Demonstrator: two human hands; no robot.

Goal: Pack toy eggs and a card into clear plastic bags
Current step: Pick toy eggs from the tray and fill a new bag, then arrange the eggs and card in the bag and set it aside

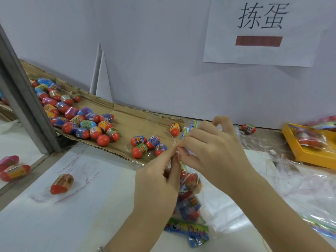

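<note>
Your left hand [160, 179] and right hand [214, 148] pinch a bag [203, 195] by its mouth, eggs [190, 180] and card [187, 225] inside. Loose eggs [87, 122] wait along the tabletop's far edge.

White paper sheet [227, 51] taped to wall [154, 51]: two large black printed characters, 拣蛋. Red-brown bar [259, 41] beneath them, no legible text. Wrapper print on toy eggs [87, 122]: too small to read.

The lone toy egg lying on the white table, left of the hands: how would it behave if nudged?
The toy egg lies on its side and looks rounded, with one end narrower, so it would probably roll, likely in a curve. Its glossy wrap suggests it may slip from a loose pinch.
</note>
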